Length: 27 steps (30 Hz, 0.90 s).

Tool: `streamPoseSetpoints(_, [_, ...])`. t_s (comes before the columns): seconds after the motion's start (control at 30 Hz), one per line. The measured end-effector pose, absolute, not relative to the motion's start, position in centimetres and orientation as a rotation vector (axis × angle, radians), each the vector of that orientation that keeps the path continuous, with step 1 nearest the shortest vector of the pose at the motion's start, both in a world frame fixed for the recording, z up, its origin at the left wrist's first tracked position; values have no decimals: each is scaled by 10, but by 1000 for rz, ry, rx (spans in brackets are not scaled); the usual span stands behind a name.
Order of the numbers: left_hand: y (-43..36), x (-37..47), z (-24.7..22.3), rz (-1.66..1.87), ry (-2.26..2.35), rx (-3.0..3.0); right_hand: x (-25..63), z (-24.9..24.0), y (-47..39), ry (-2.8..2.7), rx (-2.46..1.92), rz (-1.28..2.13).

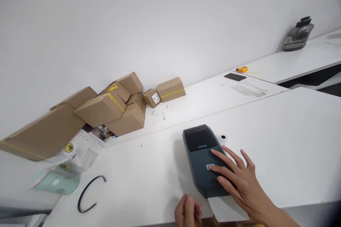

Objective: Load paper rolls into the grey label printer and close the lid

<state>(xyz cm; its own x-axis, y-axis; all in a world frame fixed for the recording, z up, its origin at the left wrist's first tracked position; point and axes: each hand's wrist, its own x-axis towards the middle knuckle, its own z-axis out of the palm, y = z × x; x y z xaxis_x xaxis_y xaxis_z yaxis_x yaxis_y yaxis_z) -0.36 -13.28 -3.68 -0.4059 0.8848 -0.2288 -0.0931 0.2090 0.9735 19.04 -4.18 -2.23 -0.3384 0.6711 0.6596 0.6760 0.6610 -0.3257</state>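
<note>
A dark blue-grey label printer (195,159) with a black glossy window and a pale button stands near the table's front edge. A white sheet of label paper (225,208) sticks out of its near end. My right hand (239,179) lies over the printer's right side with fingers spread, one fingertip on the pale button. Just left of the paper, my left hand (188,210) is curled closed close to the table edge; nothing shows in it. Behind the right fingers sits a small white paper roll (223,138), partly hidden by the printer.
Several cardboard boxes (101,108) are piled at the back left. Before them lie plastic packets (84,149), a green pouch (57,181) and a black curved band (84,197). Farther back are a phone (235,77), a yellow tape measure (242,69) and a grey bottle (298,35).
</note>
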Motion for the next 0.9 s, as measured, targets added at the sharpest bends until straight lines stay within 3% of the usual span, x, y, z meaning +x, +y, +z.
streamPoseSetpoints(0.17, [-112,6,-15,1687,1641,879,193,-26,-45,-2072,-1063,37])
streamPoseSetpoints(0.4, [-106,28,-29,1600,1552,816,212,-56,-59,-1865,-1137,443])
streamPoseSetpoints(0.57, [-109,39,-37,1647,1531,842,206,-74,-62,-1769,-1142,531])
streamPoseSetpoints(0.77, [-103,35,-27,1718,1438,840,201,-52,-64,-1706,-1151,651])
streamPoseSetpoints(0.9, [-78,20,3,1852,1354,950,199,-13,-30,-1757,-977,534])
